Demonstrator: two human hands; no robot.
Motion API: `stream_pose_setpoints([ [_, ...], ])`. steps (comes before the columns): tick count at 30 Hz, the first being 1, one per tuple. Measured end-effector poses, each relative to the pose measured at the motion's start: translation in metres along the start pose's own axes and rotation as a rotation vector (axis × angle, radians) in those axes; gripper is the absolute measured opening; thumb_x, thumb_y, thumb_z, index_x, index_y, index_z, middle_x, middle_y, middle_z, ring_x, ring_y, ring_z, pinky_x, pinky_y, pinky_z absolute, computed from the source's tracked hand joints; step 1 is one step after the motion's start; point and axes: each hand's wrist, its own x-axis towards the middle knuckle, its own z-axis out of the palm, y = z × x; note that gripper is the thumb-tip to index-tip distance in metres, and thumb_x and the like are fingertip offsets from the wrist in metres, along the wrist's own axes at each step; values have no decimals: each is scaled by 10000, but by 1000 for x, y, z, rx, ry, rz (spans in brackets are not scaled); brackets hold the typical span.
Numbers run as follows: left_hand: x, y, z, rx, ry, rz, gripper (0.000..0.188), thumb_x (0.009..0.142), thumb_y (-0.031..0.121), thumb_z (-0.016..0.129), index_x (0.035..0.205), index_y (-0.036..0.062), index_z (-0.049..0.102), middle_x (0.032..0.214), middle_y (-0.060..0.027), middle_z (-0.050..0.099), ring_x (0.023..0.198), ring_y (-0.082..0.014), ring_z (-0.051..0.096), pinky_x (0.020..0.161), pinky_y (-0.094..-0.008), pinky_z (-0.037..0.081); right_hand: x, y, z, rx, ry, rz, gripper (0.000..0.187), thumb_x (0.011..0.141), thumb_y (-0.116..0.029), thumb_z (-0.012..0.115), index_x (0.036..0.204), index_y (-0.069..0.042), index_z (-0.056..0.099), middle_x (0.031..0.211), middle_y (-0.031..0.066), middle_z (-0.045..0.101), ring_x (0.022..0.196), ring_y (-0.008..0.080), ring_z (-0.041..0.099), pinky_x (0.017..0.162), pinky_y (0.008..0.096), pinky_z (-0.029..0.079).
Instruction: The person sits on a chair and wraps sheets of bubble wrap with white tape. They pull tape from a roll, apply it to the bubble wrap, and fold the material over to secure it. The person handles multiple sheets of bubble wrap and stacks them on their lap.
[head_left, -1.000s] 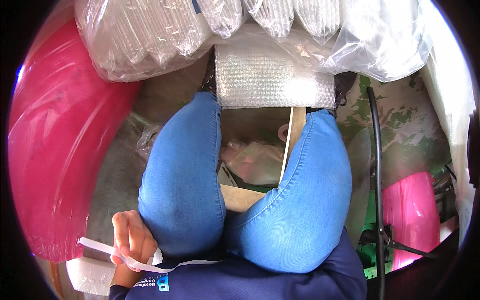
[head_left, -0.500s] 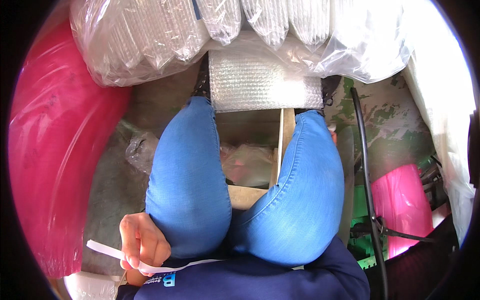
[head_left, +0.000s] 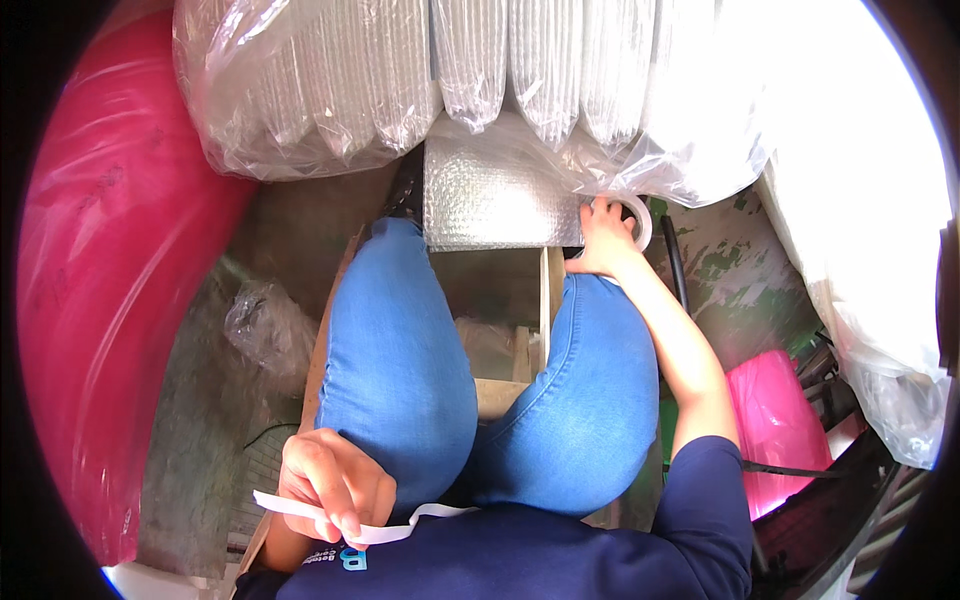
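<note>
In front of my left thigh, my left hand (head_left: 335, 487) pinches a narrow white strip (head_left: 385, 533). One end of the strip sticks out past the fingers, and the rest trails across the dark blue shirt at my waist. My right hand (head_left: 607, 237) reaches out beyond my right knee and grips a roll of tape (head_left: 644, 222), pale and ring-shaped. Its fingers lie at the right edge of a flat silvery bubble-wrap sheet (head_left: 500, 195), which spans the space between my feet. Part of the roll is hidden behind the hand.
Clear plastic bags (head_left: 370, 90) packed with upright bubble-wrap bundles stand just beyond the sheet. A large pink plastic-wrapped roll (head_left: 110, 300) lines the left side. To the right are a pink package (head_left: 780, 425) and white plastic sheeting (head_left: 860, 250). Crumpled clear plastic (head_left: 268, 325) lies on the floor.
My right hand has come into view, reaching forward to the tape roll by the bubble-wrap sheet. The left hand still pinches the strip and appears slightly further right in the picture.
</note>
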Motion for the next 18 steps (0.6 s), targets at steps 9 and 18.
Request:
stream_pose_setpoints([
  [9,-1,-2,5,105,6,10,153,833,-46,634,970,-110,613,797,-185,608,649,-219,594,550,-293,479,37,-13,29,108,52,89,981,582,-231,813,1355,41,274,1343,264,317,1214,508,341,818,602,490],
  [18,1,3,8,154,-65,-8,74,868,18,610,886,-48,582,761,-146,605,614,-204,573,543,-306,454,-6,18,-16,201,271,-5,552,702,-54,589,1249,-119,568,1269,203,510,1150,422,474,947,491,430],
])
